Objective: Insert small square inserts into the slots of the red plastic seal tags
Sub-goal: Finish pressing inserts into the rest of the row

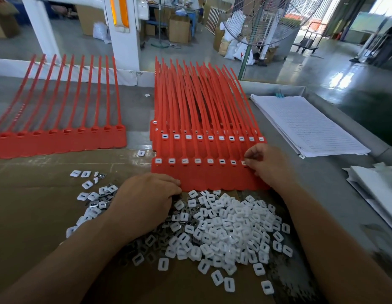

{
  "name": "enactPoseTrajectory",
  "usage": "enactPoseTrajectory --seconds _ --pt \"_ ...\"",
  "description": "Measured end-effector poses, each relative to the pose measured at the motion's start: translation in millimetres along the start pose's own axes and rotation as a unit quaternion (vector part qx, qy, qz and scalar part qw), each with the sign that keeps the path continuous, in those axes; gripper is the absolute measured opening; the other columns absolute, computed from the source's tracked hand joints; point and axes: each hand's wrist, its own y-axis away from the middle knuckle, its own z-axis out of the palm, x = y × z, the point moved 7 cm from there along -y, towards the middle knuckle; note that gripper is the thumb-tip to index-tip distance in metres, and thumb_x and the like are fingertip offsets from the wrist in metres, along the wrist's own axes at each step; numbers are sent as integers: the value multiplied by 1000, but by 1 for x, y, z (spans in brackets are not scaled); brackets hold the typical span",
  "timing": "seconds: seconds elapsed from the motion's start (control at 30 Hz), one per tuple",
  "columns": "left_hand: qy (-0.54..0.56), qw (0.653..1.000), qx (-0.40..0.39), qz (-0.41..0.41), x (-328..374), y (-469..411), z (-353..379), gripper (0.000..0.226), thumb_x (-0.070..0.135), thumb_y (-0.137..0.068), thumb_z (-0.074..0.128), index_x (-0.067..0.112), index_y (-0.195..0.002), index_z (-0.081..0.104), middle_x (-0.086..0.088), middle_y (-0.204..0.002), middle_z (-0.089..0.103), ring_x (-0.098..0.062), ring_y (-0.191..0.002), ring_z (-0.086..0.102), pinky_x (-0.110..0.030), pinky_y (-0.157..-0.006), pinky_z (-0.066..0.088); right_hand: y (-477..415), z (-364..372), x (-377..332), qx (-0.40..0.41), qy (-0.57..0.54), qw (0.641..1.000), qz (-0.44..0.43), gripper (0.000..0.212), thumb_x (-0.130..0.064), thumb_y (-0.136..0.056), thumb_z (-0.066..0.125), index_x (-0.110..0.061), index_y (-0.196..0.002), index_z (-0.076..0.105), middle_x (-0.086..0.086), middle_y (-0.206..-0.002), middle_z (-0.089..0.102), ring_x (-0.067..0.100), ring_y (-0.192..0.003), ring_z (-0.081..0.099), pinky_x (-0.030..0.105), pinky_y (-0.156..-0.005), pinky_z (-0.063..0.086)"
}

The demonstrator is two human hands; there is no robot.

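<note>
- Seven slots of the near strip (212, 178) of red seal tags, counting from its left end, are already showing white squares. I am working at the eighth, close to the strip's right end.
- I am curling the fingers (252, 154) of my right hand (268, 165) together and pinching one insert (243, 162) right over that slot. I judge it is being seated and is not yet pressed home.
- I am resting my left hand (146, 194) palm down on the left side of the pile of inserts (223, 227), with its knuckles touching the strip's near edge. That placing looks meant to steady the strip and to gather the next piece. Its fingertips are tucked under, so I cannot tell whether they are holding anything.
- I am keeping the pile just near of the strip, on the cardboard sheet (48, 216), so each reach is short.
- I am laying the strip over the stack of filled tags (201, 106), stepped toward me, so its row of slots is lying exposed, not buried under the tails.
- I am leaving the empty strip (59, 139) at far left, well apart on the tabletop (135, 102), its slots open; probably the next to fill.
- I am leaving the lined paper (306, 123) off to the right, clear of both hands.
</note>
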Motion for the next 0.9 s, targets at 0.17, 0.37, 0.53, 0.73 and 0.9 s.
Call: enactPoseTrajectory --seconds 0.17,0.37,0.53,0.73,0.9 --pt "3 1000 0 -5 -2 0 0 38 19 -90 40 36 -118 58 24 -129 50 6 -118 44 -16 -97 33 9 -5 4 -20 -77 997 -7 27 0 -87 54 -25 -83 63 -5 -84 64 7 -52 54 16 -60 44" --pt "0 1000 -3 -8 -3 -1 2 37 20 -90 39 36 -119 58 25 -129 49 5 -117 45 -17 -97 33 19 -18 -11 -41 -120 991 -47 17 1 -83 61 -11 -95 66 -4 -75 63 -4 -57 56 3 -58 40" --pt "-4 1000 0 -9 -2 -1 2 37 21 -90 40 37 -119 58 26 -129 48 6 -117 44 -17 -98 34 33 -25 -27 -79 -113 987 -85 19 -1 -78 68 -18 -84 68 -10 -77 65 -13 -63 56 1 -62 41" --pt "1 1000 0 -13 -3 -2 2 37 20 -90 40 36 -118 59 25 -128 50 5 -117 45 -18 -98 34 54 0 -39 -300 -17 945 -127 21 -9 -72 75 -29 -77 69 -11 -72 69 -3 -62 61 8 -59 45" --pt "-1 1000 -3 -14 -3 -2 3 38 21 -90 39 37 -119 58 26 -129 48 6 -118 44 -17 -98 33 67 13 -40 -387 26 911 -139 22 -27 -67 80 -40 -80 67 -19 -75 65 -6 -58 55 6 -54 41"
